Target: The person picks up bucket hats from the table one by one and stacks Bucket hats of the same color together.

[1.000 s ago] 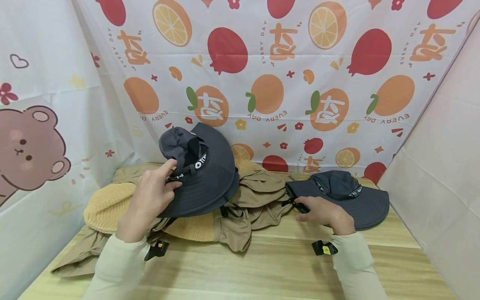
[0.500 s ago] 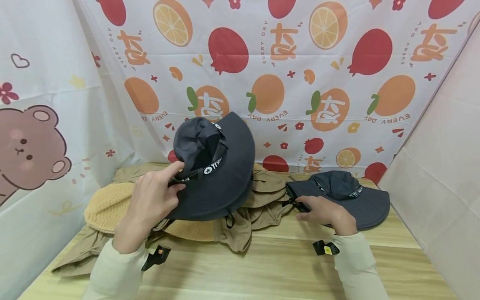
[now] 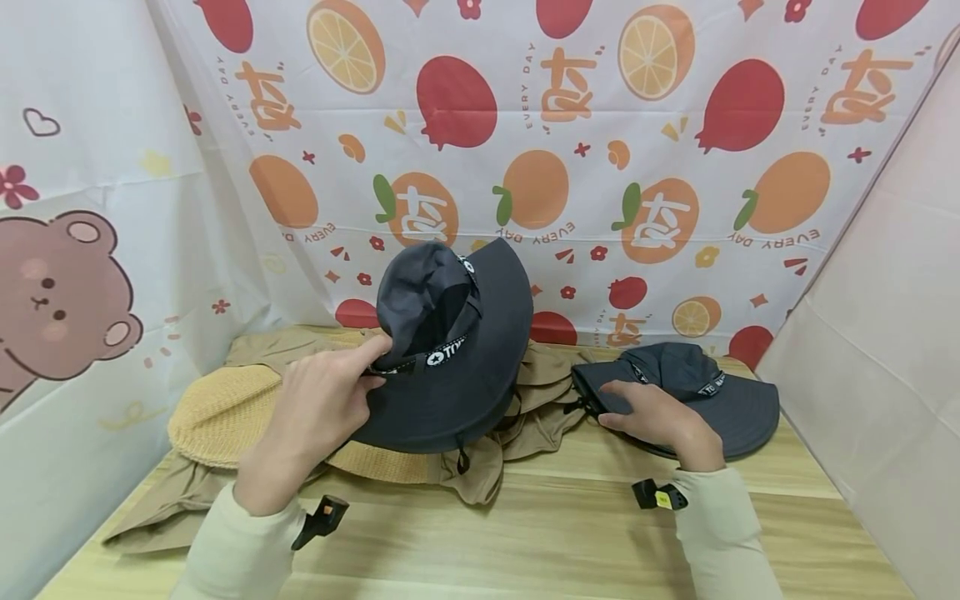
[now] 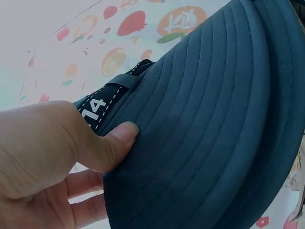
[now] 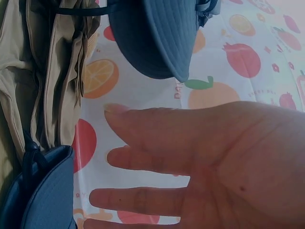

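Holding a dark hat [image 3: 487, 379] by its brim beside the crown, the left hand [image 3: 315, 412] sits left of centre in the head view. The hat is tilted, crown toward the left, in front of folded tan cloth [image 3: 472, 471] and a yellow woven piece [image 3: 217, 417] on the wooden tabletop [image 3: 465, 550]. To the right, a second dark hat [image 3: 738, 408] lies on the tabletop, and the right hand [image 3: 660, 421] is at its near left edge; contact is unclear from here. A fruit-print backdrop [image 3: 592, 142] rises behind.

In the left wrist view, the thumb lies on the stitched brim with other fingers below, a narrow grip pinching the hat. A black band [image 4: 97, 105] marked with white figures runs beside the crown.

In the right wrist view, the fingers are straight and the grip is wide. The held hat is beyond the thumb; the second dark hat is at lower left.
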A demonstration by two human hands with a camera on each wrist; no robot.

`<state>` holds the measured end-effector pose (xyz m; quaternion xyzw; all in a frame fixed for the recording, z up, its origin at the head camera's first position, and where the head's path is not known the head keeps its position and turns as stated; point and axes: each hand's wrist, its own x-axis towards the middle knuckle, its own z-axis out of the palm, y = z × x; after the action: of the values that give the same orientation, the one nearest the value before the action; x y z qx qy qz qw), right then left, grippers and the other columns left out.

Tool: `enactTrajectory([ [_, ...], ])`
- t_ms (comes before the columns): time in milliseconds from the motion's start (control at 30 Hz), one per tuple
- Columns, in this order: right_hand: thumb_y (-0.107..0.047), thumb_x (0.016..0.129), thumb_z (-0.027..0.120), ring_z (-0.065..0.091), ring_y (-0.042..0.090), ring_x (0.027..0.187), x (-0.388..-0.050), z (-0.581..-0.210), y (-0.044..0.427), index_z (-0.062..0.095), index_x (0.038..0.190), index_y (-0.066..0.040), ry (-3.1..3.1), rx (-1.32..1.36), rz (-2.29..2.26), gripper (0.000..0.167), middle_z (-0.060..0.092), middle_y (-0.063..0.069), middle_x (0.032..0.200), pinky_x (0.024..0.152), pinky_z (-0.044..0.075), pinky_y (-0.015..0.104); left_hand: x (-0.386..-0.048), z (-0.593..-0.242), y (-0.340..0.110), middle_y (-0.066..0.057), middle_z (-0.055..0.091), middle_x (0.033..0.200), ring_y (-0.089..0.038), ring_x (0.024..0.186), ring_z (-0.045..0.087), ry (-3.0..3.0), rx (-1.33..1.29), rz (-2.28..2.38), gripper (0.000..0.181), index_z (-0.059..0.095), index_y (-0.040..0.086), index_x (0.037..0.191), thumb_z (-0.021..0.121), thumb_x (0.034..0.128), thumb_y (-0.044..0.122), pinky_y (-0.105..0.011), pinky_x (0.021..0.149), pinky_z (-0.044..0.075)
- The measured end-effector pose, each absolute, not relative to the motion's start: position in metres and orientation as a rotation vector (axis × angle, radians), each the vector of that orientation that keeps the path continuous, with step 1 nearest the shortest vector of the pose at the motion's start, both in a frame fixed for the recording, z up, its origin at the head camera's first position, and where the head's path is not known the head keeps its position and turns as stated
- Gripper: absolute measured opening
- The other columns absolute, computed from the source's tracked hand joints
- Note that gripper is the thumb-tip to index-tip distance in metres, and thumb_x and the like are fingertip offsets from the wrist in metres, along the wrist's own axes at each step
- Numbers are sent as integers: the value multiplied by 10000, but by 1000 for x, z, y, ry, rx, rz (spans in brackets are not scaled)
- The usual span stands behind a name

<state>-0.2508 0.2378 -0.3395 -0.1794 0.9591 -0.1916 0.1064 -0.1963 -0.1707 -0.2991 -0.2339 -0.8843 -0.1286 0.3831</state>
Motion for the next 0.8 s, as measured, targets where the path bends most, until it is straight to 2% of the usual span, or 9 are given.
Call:
enactTrajectory([
  [300,-272,1007,668,499,478,1384,-252,-339,240,504,1479,18,2826,-512,-582,578,543,272,1486,1087,448,609,-199,-303,-171,-17,682,642,-256,479,531,-2208,-651,-246,439,695,144,1087,820,729,-79,-270,446,257],
  [467,-275,1007,669,514,476,1370,-253,-340,242,500,1482,18,2823,-498,-582,583,538,285,1486,1077,461,601,-199,-303,-172,-36,731,692,-282,511,594,-2184,-670,-249,446,710,125,1092,828,717,-87,-284,445,281],
  [600,-275,1008,667,513,484,1366,-255,-342,246,495,1479,30,2828,-501,-590,587,529,300,1487,1071,464,604,-199,-302,-174,-41,719,671,-281,523,612,-2185,-686,-261,424,699,115,1060,825,714,-94,-284,452,287],
  [800,-306,1023,645,537,493,1339,-254,-339,250,469,1499,26,2868,-495,-657,606,543,318,1462,1051,477,610,-200,-301,-175,-10,724,699,-245,552,626,-2204,-731,-276,435,715,157,1035,822,703,-104,-285,457,305],
])
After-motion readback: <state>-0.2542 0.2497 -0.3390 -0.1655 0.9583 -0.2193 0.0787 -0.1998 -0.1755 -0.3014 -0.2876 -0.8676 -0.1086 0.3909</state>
